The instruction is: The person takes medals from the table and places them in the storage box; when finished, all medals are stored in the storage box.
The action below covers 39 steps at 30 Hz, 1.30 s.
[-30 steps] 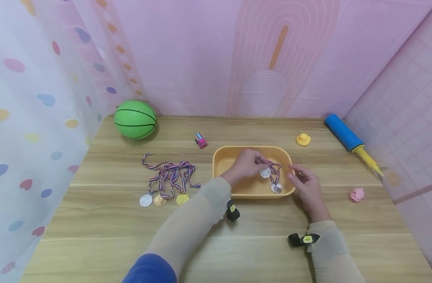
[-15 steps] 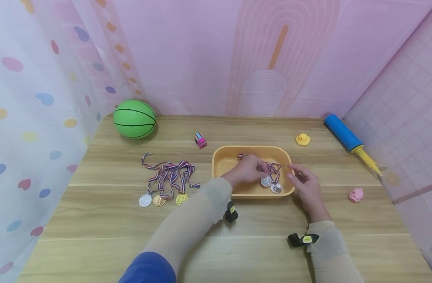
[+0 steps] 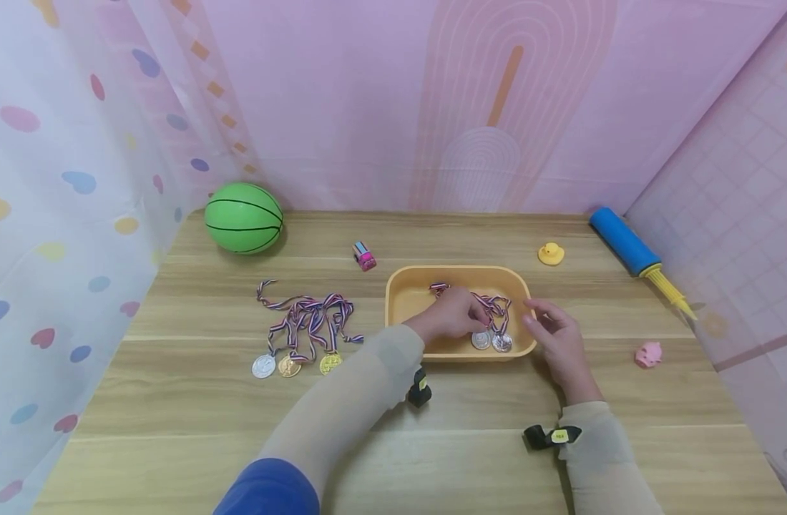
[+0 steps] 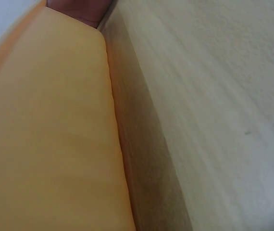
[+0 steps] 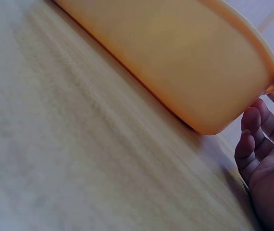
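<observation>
Silver medal [image 3: 480, 341] lies just at the left hand's [image 3: 451, 313] pinching grip.

The person's left grip [image 3: 454, 312] is reaching into an orange tray [image 3: 405, 306] on the bench [image 3: 464, 450], pinching a striped ribbon [image 3: 494, 303] just above a silver medal [image 3: 480, 341] that is lying just beside a shinier medal [image 3: 502, 343]. The right grip [image 3: 561, 347] is resting against the tray's right end. Farther left, a third silver medal [image 3: 263, 366], a bronze medal [image 3: 289, 367] and a gold medal [image 3: 331, 364] are lying in a row, ribbons [image 3: 315, 303] tangling behind them. A green ball [image 3: 244, 218], pink toy [image 3: 364, 256], yellow duck [image 3: 551, 254] and blue pump [image 3: 625, 242] are lying toward the back, a pink pig [image 3: 648, 355] at right.
</observation>
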Motion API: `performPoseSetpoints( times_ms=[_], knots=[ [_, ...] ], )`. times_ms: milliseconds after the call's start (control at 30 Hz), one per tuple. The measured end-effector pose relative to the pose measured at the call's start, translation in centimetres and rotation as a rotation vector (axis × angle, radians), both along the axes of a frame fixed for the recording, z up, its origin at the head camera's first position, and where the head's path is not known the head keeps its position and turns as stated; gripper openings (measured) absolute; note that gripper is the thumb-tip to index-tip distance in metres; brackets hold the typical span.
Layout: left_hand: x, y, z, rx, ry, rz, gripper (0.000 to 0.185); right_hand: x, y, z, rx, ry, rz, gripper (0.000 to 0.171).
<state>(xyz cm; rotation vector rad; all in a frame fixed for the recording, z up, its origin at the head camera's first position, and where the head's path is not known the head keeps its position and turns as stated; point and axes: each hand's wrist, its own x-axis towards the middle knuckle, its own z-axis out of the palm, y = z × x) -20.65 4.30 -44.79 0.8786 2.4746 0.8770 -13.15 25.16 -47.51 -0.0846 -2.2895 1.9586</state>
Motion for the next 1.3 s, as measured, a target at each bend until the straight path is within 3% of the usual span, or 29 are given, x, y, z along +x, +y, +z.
performPoseSetpoints(
  times_ms=[500,867,967,1100,1200,1300],
  knots=[
    [0.3,0.1,0.1,-0.039,0.058,-0.002,0.005,0.0,-0.1,0.2,0.0,-0.005,-0.006,0.036],
    [0.5,-0.5,0.7,-0.018,0.02,0.014,0.006,0.1,0.0,0.1,-0.001,-0.005,-0.004,0.034],
    [0.4,-1.4,1.7,0.034,0.014,0.026,0.007,0.1,0.0,0.0,-0.001,-0.003,-0.005,0.033],
    [0.9,-3.8,4.4,0.119,0.008,0.086,0.011,0.1,0.0,0.0,-0.003,0.006,-0.003,0.031],
    [1.8,-6.3,6.3,0.178,0.0,0.182,0.016,0.0,0.1,0.0,-0.008,0.015,-0.003,0.029],
    [2.8,-9.6,7.0,0.225,0.02,0.276,0.019,-0.1,0.1,0.0,-0.009,0.02,0.002,0.027]
  ],
)
